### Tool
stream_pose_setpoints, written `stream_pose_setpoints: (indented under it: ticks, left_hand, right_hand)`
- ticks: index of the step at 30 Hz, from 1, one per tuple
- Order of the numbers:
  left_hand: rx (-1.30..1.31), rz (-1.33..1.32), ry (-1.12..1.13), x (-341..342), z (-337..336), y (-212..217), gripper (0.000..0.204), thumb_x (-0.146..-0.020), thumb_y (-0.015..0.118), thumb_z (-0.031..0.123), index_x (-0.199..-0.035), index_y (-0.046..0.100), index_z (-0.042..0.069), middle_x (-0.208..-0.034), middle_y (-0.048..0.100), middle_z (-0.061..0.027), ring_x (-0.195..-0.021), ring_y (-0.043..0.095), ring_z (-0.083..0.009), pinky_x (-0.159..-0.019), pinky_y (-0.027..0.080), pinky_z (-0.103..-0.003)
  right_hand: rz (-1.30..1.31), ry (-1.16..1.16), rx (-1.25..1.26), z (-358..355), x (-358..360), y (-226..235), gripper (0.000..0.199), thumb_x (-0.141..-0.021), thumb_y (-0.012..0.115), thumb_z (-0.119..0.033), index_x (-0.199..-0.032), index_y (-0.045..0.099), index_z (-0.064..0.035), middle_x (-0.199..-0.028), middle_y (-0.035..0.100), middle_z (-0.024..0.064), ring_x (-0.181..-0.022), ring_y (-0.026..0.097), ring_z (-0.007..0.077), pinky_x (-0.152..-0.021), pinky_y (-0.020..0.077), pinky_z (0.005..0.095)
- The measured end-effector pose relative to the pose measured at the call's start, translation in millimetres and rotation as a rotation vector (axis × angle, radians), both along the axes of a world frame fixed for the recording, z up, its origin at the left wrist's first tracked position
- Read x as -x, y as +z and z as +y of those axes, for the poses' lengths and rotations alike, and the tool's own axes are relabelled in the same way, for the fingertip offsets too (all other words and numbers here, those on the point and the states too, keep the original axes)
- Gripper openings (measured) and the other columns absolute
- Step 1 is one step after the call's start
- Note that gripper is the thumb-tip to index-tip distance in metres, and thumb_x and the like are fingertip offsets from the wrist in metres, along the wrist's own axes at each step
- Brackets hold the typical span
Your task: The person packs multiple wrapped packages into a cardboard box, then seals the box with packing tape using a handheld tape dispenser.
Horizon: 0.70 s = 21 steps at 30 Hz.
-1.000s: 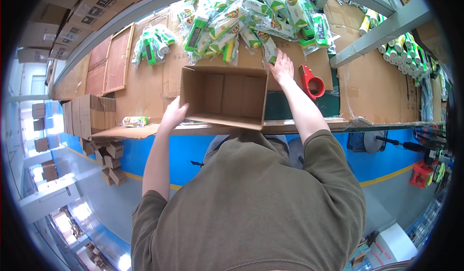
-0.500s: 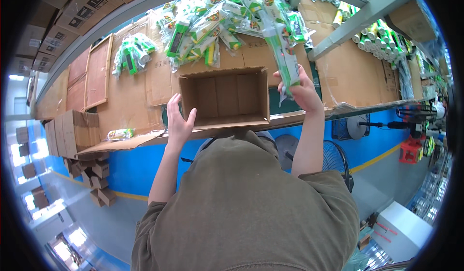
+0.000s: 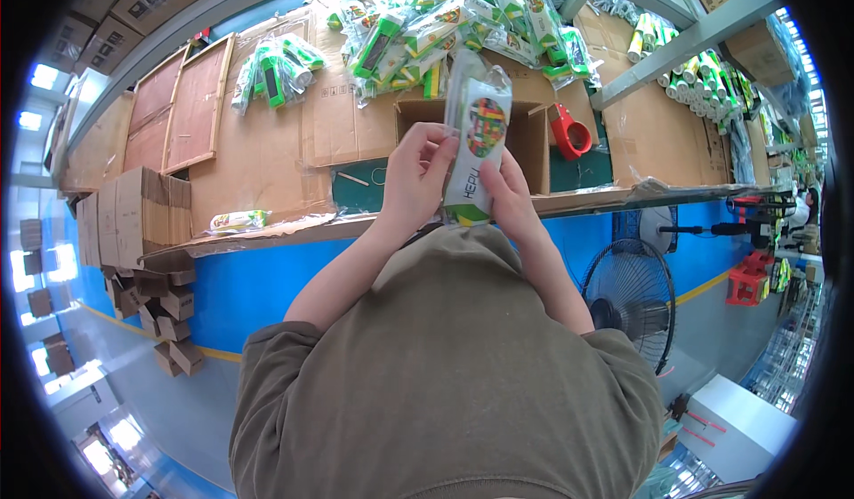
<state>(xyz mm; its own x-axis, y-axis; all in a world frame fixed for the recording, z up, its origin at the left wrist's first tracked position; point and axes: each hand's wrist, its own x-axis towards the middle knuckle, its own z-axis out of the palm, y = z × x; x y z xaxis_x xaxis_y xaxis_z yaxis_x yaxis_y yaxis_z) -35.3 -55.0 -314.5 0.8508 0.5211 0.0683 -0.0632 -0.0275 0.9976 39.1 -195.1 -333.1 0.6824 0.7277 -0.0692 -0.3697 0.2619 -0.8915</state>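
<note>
In front of my chest I hold up a bagged packet (image 3: 480, 148) with both hands. It is long and white with a bright multicoloured oval and some green, inside a clear plastic bag. My left hand (image 3: 416, 172) pinches its left edge, fingers curled. My right hand (image 3: 511, 195) grips the lower right edge, thumb on the front. Behind the packet stands an open cardboard box (image 3: 527, 143), partly hidden by it and by my hands. A large pile of similar green and white bagged packets (image 3: 427, 32) lies at the far side of the table.
A red tape dispenser (image 3: 569, 132) sits right of the box. A smaller packet cluster (image 3: 274, 70) and a lone packet (image 3: 238, 221) lie left. Stacked cartons (image 3: 147, 214) stand at the left edge. A metal post (image 3: 658, 65) slants at right; a fan (image 3: 633, 299) stands below.
The packet has come from the right of the box to the middle, before my chest. My left hand has left the box's side and now grips the packet too. The tape dispenser has come into sight.
</note>
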Motion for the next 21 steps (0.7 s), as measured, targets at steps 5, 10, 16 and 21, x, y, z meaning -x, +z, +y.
stream_pose_setpoints:
  ticks: [5, 10, 16, 21]
  left_hand:
    - [-0.251, 0.066, 0.147, 16.1, 6.4, -7.3, 0.014, -0.100, 0.052, 0.016, -0.102, 0.050, 0.002, -0.072, 0.062, -0.0100, -0.062, 0.060, -0.0153, -0.055, 0.045, -0.031]
    - [-0.143, 0.035, 0.054, 5.6, 12.6, -24.1, 0.018, -0.103, 0.047, 0.022, -0.102, 0.047, 0.004, -0.070, 0.058, -0.0109, -0.060, 0.055, -0.0148, -0.055, 0.042, -0.030]
    - [-0.021, -0.224, 0.219, -8.4, -12.6, -38.7, 0.012, -0.098, 0.056, 0.010, -0.107, 0.053, 0.004, -0.091, 0.055, -0.0108, -0.074, 0.051, -0.0161, -0.066, 0.042, -0.027]
    - [-0.757, -0.167, 0.220, -7.2, 4.1, -21.8, 0.021, -0.085, 0.064, 0.002, -0.105, 0.067, 0.007, -0.106, 0.053, -0.0096, -0.099, 0.048, -0.0295, -0.083, 0.045, -0.038]
  right_hand:
    - [-0.124, -0.035, -0.003, 14.1, 15.1, 1.5, 0.036, -0.099, 0.055, -0.016, -0.130, 0.043, -0.0021, -0.119, 0.059, 0.0076, -0.107, 0.057, 0.0123, -0.089, 0.0487, 0.0281]
    - [0.082, -0.057, -0.149, 20.8, 22.0, 9.9, 0.036, -0.101, 0.051, -0.021, -0.131, 0.046, -0.0010, -0.120, 0.059, 0.0069, -0.107, 0.057, 0.0130, -0.091, 0.0476, 0.0292]
    - [0.112, 0.008, -0.091, 18.6, 16.1, -3.9, 0.048, -0.105, 0.036, -0.038, -0.137, 0.042, -0.0035, -0.125, 0.058, 0.0107, -0.110, 0.060, 0.0213, -0.093, 0.0498, 0.0378]
    - [0.187, 0.016, -0.027, 13.5, 3.1, -3.8, 0.046, -0.105, 0.039, -0.038, -0.136, 0.041, -0.0043, -0.118, 0.057, 0.0080, -0.105, 0.058, 0.0170, -0.090, 0.0489, 0.0336]
